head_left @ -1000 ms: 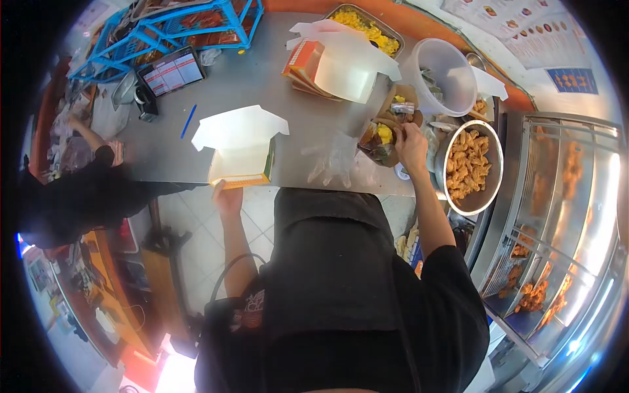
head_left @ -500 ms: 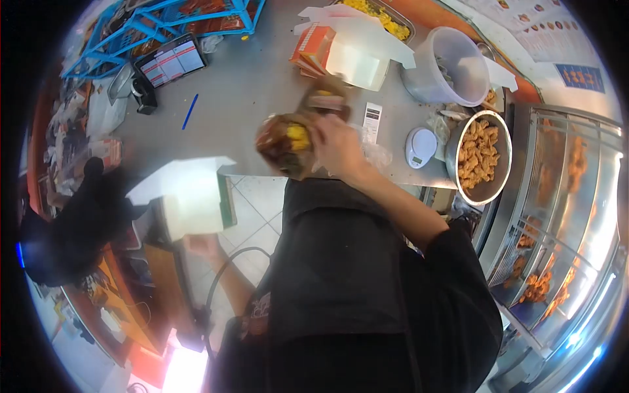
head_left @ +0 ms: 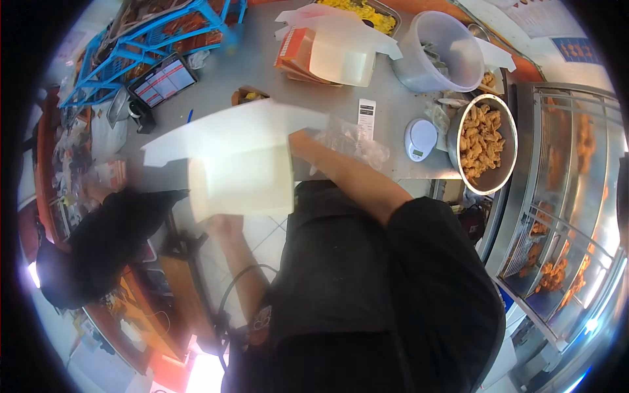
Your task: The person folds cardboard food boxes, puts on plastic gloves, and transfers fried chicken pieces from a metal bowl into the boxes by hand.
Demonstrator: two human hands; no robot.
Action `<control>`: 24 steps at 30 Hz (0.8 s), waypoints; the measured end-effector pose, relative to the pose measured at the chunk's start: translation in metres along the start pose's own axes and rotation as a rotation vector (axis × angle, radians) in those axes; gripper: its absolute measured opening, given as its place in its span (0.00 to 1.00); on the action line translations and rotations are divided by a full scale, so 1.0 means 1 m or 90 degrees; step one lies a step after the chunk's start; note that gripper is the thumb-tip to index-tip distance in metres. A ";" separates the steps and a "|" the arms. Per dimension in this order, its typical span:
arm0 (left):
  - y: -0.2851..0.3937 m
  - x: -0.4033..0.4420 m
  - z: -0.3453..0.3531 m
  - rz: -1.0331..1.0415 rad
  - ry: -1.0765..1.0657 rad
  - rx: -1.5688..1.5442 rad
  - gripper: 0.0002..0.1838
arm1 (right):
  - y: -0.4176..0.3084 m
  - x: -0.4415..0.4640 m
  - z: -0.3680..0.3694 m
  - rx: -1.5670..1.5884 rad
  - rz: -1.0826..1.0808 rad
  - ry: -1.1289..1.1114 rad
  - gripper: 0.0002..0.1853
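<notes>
**While the left hand (head_left: 226, 228) bears the open box (head_left: 242, 180), the right hand (head_left: 302, 145) reaches in behind its lid**

The left fingers press against the box's near bottom edge, their tips hidden underneath. A firm hold there, with the mouth kept level, would suit such thin card; squeezing could bow the walls. The right fingers are out of sight behind the lid, so whether they pinch or spread cannot be told. Their wrist is best kept off the flap, which could crease.

Beyond the left hand's grip, a glossy flat tablet (head_left: 164, 80) leans on the metal counter (head_left: 216, 72). The box itself is smooth and white inside, square-cornered, with broad winged flaps. Just past it shows a small brown container (head_left: 247, 96) with something yellow inside. To the right of the right hand are crumpled clear plastic (head_left: 357, 147), a round white scale (head_left: 420, 136) and a shiny steel bowl (head_left: 503, 171) of craggy, golden fried pieces (head_left: 480, 141).
</notes>
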State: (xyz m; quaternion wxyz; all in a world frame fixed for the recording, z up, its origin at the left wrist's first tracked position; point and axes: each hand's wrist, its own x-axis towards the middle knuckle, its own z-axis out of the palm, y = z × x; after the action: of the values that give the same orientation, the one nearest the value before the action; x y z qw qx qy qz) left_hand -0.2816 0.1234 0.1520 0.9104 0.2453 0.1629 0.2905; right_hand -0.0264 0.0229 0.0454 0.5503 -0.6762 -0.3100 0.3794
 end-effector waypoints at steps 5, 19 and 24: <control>-0.076 0.037 0.114 -0.176 -0.076 0.175 0.68 | -0.074 -0.173 -0.110 0.529 0.297 0.230 0.25; -0.325 0.021 0.198 -0.361 -0.294 0.221 0.60 | -0.077 -0.327 -0.293 0.272 0.319 0.494 0.35; -0.308 0.036 0.124 0.214 -0.090 1.087 0.44 | -0.022 -0.253 -0.324 -0.080 0.301 0.507 0.30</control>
State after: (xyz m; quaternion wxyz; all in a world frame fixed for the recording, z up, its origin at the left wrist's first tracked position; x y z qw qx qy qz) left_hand -0.0604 -0.1170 0.0825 0.3685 0.8818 0.2299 0.1839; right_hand 0.1191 -0.3491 0.1448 0.4830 -0.8531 0.0659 0.1858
